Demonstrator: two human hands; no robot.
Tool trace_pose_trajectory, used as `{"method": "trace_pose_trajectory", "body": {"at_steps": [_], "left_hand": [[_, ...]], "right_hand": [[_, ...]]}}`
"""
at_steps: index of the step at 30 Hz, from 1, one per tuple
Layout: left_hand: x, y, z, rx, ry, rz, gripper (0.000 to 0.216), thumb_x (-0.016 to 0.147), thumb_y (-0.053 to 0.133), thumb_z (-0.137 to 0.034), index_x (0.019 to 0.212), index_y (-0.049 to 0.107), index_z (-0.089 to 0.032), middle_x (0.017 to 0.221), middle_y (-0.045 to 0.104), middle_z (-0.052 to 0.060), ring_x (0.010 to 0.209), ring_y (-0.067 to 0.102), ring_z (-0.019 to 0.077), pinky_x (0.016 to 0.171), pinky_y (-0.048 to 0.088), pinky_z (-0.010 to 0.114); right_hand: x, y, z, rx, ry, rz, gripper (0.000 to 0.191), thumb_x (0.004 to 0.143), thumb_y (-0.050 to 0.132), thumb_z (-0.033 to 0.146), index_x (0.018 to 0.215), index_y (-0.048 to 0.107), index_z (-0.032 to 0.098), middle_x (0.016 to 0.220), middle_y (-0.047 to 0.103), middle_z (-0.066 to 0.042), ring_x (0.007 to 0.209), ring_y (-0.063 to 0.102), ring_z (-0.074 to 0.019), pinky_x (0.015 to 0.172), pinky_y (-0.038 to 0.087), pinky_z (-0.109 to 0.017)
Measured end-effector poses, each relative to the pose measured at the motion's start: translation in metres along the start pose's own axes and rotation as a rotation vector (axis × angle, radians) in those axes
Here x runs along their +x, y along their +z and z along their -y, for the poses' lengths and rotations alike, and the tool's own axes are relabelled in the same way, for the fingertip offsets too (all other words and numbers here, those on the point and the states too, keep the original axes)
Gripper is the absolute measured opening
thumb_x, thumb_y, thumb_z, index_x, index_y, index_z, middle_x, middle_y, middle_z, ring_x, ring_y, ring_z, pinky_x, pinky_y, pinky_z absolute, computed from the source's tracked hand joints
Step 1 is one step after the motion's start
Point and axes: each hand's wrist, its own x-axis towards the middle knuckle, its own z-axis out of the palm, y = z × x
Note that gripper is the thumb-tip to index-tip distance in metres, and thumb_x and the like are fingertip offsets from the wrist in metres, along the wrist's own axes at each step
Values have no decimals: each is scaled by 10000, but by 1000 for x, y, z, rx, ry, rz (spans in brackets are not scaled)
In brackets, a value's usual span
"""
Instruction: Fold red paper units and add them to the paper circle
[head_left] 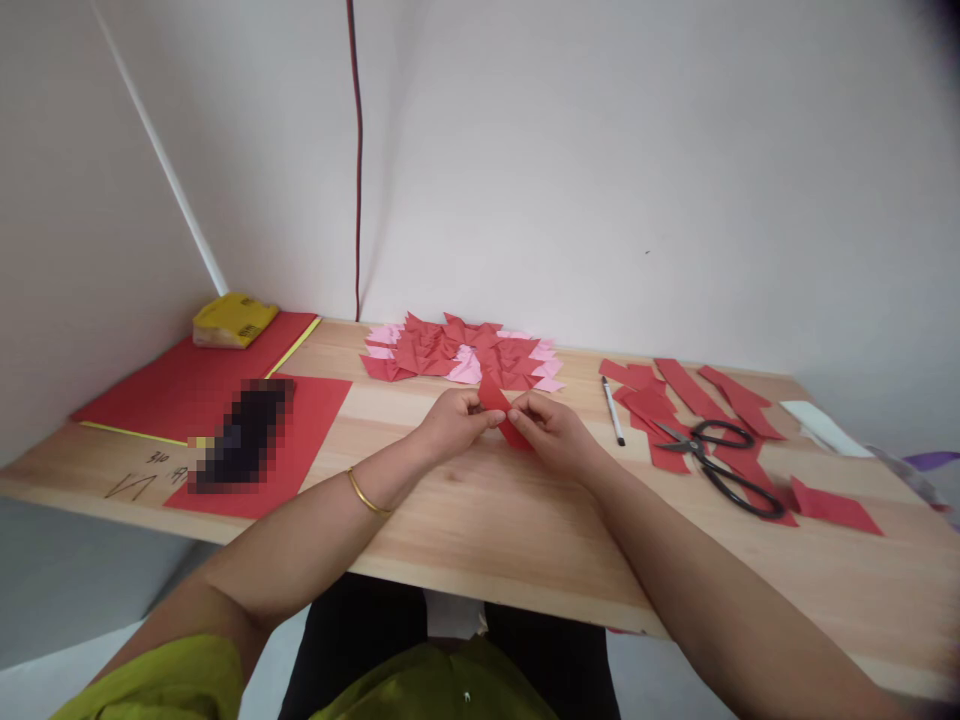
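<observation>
Your left grip [454, 422] and right grip [549, 428] are clamped on one paper [492, 393] above the tabletop [465, 520]; scissors [699, 449] lie on scraps [684, 386] rightward.

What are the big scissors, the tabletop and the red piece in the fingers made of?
Scissors: grey blades look like metal; the smooth black handles could be plastic or coated metal.
Tabletop: seems to be pale wood, or a wood-look surface, because grain streaks show.
Red piece: probably matte paper, being thin and straight-edged.
</observation>
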Motion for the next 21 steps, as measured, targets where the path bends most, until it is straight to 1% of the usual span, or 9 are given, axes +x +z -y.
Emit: {"method": "trace_pose_trajectory", "body": {"at_steps": [4,6,9,14,17,19,20,21], "left_hand": [[0,0,0,72,-11,-19,211,715,631,-328,653,617,-127,570,529,-11,501,400,80,502,289,229],[0,0,0,64,3,-29,218,715,632,-338,660,620,-128,579,535,-11,506,410,82,504,296,228],[3,-2,3,25,35,-68,195,679,670,-323,695,628,-133,584,538,-19,522,430,85,514,313,224],[9,-12,1,-100,33,-164,207,643,698,-298,606,575,-136,559,522,-25,525,440,77,538,343,222],[12,-22,-2,-203,20,-244,224,616,718,-293,576,567,-133,550,515,-25,525,444,71,545,358,218],[14,-28,-4,-293,18,-294,244,617,730,-311,591,567,-132,544,499,-31,523,442,65,545,363,212],[14,-29,-4,-347,13,-292,249,617,738,-322,621,576,-133,561,505,-32,531,448,64,553,374,213],[14,-29,-4,-400,1,-265,255,615,746,-329,664,588,-136,589,519,-31,544,460,64,569,391,217]], "right_hand": [[0,-1,-1,-115,-41,-33,215,856,478,330,716,539,181,667,560,-12,619,486,-130,575,364,-248],[0,-1,-2,-144,-59,-51,212,858,473,322,709,530,182,663,557,-13,621,486,-132,579,363,-251],[0,-2,-2,-148,-54,-43,202,857,473,314,709,516,184,661,552,-11,614,482,-132,571,361,-250],[1,-2,-4,-132,-42,-4,192,858,468,299,708,508,185,669,542,-6,619,476,-129,577,363,-247],[1,-3,-7,-137,-27,-20,194,853,474,305,703,504,186,669,542,-2,618,467,-126,575,351,-246],[2,-4,-9,-133,-12,-39,206,851,478,319,697,503,185,662,539,2,611,458,-124,572,344,-246],[2,-4,-9,-127,-7,-46,211,852,477,327,697,504,185,659,537,3,607,454,-123,571,342,-246],[2,-4,-9,-117,-3,-50,216,853,475,333,700,505,185,661,537,3,607,453,-122,571,342,-247]]}}
